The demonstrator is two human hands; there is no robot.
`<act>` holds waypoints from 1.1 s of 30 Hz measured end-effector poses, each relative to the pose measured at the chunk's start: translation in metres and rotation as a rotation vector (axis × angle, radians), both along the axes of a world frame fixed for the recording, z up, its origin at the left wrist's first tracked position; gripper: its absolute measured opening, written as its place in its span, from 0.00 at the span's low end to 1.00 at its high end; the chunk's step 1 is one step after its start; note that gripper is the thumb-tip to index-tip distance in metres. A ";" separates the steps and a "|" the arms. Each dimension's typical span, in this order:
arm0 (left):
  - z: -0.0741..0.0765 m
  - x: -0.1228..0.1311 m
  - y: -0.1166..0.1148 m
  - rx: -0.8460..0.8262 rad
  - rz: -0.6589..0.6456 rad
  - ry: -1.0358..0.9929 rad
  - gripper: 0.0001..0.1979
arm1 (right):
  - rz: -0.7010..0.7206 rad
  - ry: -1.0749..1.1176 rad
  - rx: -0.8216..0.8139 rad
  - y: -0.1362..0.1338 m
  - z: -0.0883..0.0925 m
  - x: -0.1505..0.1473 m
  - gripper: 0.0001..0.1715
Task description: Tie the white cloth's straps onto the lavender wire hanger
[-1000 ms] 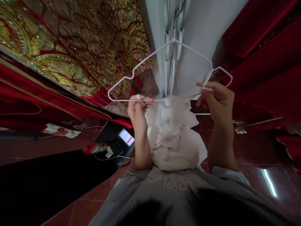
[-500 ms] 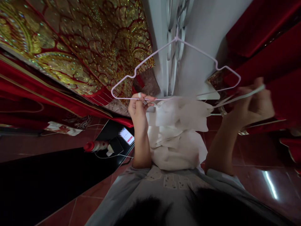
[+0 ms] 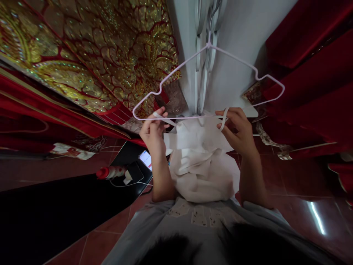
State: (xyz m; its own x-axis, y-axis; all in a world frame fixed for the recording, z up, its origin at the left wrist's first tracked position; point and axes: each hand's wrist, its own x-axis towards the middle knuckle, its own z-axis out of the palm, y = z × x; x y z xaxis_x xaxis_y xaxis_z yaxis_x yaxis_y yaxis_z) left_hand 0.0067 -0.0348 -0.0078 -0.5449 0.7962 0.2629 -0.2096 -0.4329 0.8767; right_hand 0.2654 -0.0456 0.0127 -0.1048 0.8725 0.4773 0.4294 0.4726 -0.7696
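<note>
A pale pink hanger (image 3: 180, 66) hangs by its hook in front of me. A pleated white garment (image 3: 204, 162) drapes beneath its lower bar, close to my chest. My left hand (image 3: 154, 129) is closed at the left end of that bar, gripping a white strap (image 3: 165, 118) that runs toward the cloth. Near the right part of the bar, my right hand (image 3: 234, 127) pinches another narrow white strap (image 3: 225, 117), which curves over its fingers. How the garment's top edge joins the bar is partly hidden by its folds.
Red garments with gold sequins (image 3: 110, 55) hang at the left, and red fabric (image 3: 311, 81) at the right. On a black table (image 3: 68, 206) are a phone (image 3: 145, 159), a red-capped bottle (image 3: 110, 172) and a cable. White metal scrollwork (image 3: 202, 73) stands behind the hanger.
My right hand has come leftward from the far right to the hanger's lower bar, bringing its strap. My left hand has shifted slightly left and down. The hanger has moved slightly right.
</note>
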 end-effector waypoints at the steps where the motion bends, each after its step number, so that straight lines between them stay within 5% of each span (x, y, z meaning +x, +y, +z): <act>1: -0.003 -0.004 0.002 0.025 0.077 -0.005 0.07 | 0.000 -0.001 0.001 0.000 0.000 0.001 0.17; 6: -0.009 -0.024 0.011 0.181 0.326 -0.035 0.06 | -0.001 0.014 -0.005 0.000 0.001 0.004 0.18; 14: -0.020 -0.051 0.009 0.245 0.239 0.242 0.10 | 0.009 0.028 -0.007 -0.002 0.000 0.005 0.17; 21: -0.026 -0.061 0.007 0.264 0.146 0.238 0.13 | -0.021 -0.018 0.032 -0.004 0.001 0.008 0.17; 26: -0.001 -0.061 0.009 0.239 0.101 0.324 0.18 | -0.032 -0.029 0.013 -0.003 0.000 0.005 0.18; 33: 0.058 -0.048 0.025 0.080 -0.191 0.594 0.07 | -0.036 -0.033 0.028 -0.002 -0.004 -0.001 0.19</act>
